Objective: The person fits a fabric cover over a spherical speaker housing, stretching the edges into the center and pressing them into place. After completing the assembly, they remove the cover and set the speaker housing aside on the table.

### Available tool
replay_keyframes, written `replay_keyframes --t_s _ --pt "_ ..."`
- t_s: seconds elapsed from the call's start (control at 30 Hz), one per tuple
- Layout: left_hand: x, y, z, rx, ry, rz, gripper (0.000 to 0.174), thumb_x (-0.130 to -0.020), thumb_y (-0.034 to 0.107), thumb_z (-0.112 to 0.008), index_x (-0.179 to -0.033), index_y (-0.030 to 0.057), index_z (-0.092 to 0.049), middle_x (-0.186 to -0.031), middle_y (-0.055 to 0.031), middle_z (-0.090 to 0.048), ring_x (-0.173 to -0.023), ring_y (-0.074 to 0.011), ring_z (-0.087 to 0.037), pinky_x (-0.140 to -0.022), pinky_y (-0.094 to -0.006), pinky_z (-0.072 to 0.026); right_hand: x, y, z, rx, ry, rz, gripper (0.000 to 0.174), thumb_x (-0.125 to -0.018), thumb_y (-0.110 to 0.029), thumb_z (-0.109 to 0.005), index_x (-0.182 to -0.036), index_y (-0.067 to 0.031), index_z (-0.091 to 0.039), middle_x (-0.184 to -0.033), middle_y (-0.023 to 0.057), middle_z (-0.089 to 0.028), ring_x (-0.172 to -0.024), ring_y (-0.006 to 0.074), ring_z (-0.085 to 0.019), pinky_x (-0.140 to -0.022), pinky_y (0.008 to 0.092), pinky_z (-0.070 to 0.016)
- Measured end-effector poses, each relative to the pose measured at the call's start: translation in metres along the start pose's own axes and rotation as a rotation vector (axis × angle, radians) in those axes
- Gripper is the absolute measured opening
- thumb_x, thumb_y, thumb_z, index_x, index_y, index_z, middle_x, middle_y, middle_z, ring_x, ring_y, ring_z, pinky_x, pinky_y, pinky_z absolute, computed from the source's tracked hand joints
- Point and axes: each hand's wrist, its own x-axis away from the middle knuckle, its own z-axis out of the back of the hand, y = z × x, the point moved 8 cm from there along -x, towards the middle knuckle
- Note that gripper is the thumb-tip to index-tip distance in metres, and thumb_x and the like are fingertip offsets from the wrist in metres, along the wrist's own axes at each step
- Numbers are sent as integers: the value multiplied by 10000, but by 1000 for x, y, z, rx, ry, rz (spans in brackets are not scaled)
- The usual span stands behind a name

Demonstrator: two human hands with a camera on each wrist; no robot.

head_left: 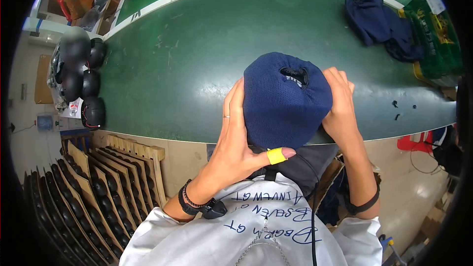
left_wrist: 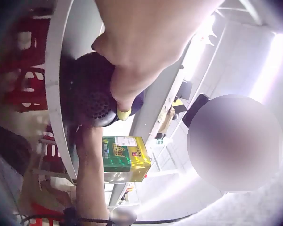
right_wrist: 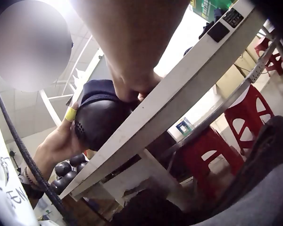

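Note:
A navy knit fabric cover [head_left: 283,113] is stretched over a round black shell [right_wrist: 100,123] at the table's near edge. Through a gap in the cloth, black and white parts show. Holes perforate the shell's bare side [left_wrist: 98,107] in the left wrist view. My left hand [head_left: 231,135] holds the covered shell from the left, its fingers along the side and its thumb, wrapped in yellow tape [head_left: 277,156], across the near edge. On the opposite side my right hand [head_left: 340,103] grips the cover with bent fingers, partly hidden behind it.
More navy cloth [head_left: 379,22] lies at the table's far right, beside a green and yellow box [head_left: 433,34]. Small black pieces [head_left: 395,104] are scattered nearby. Several black shells [head_left: 81,79] sit at the left end. Below, racks [head_left: 93,182] hold rows of black domes. Red stools [right_wrist: 212,155] stand underneath.

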Motion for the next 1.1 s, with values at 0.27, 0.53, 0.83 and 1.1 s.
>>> replay_keyframes --t_s 0.27,0.53,0.83,1.1 --pt "2 -1 0 -19 10 -17 1371 -695 467 -937 -1594 -61 -46 -1587 -329 -195 -1496 -474 -233 -1225 -540 -258 -9 0 8 -69 -123 -50 162 -859 -30 -663 -999 -33 -582 -975 76 -584 -943 260 -541 -924 368 -370" --pt "-1 4 1 -35 -10 -42 1330 -705 443 -931 -1588 -60 -74 -1586 -327 -202 -1494 -475 -228 -1224 -541 -247 4 -8 28 -875 41 -188 708 -885 -335 -789 -1426 3 -481 -1382 120 -575 -1292 223 -544 -1117 352 -398" --pt "10 -17 -3 -66 -8 -194 1397 -668 382 -959 -1601 -51 -13 -1637 -340 -111 -1530 -489 -160 -1251 -527 -202 40 -32 -31 -715 -16 -65 1389 -495 -441 -1038 -1537 43 -257 -1581 262 -341 -1409 356 -469 -1175 453 -397" --pt "4 0 23 188 -118 -281 1468 -665 571 -925 -1604 -61 11 -1662 -322 -98 -1556 -455 -144 -1262 -499 -159 36 -46 -9 -428 -79 13 1507 -420 -478 -1046 -1562 31 -205 -1616 262 -282 -1468 368 -388 -1212 483 -330"
